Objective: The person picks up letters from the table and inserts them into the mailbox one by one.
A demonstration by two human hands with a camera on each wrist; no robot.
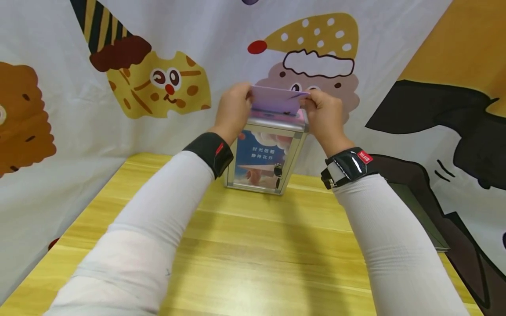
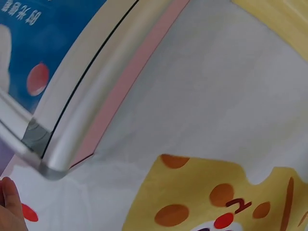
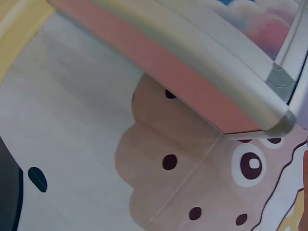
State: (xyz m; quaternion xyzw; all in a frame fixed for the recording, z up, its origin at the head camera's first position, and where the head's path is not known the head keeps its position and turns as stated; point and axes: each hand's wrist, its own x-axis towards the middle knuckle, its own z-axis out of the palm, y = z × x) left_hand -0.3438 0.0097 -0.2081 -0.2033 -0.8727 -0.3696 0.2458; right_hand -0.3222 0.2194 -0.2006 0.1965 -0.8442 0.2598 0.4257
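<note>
A lavender envelope or card (image 1: 274,100) is held upright just above the top of a metal-framed letter box (image 1: 261,158). My left hand (image 1: 234,107) pinches its left end, and my right hand (image 1: 325,113) pinches its right end. The lower edge of the card is at the pink top of the box; whether it has entered a slot cannot be made out. The box has a blue printed front with white writing and a small lock. In the left wrist view only fingertips (image 2: 10,207) show beside the box's corner.
The box stands near the back of a wooden table (image 1: 253,245). Behind it hangs a white cloth (image 1: 233,44) printed with cartoon figures. A dark flat object (image 1: 419,215) lies at the table's right side, partly hidden by my right sleeve.
</note>
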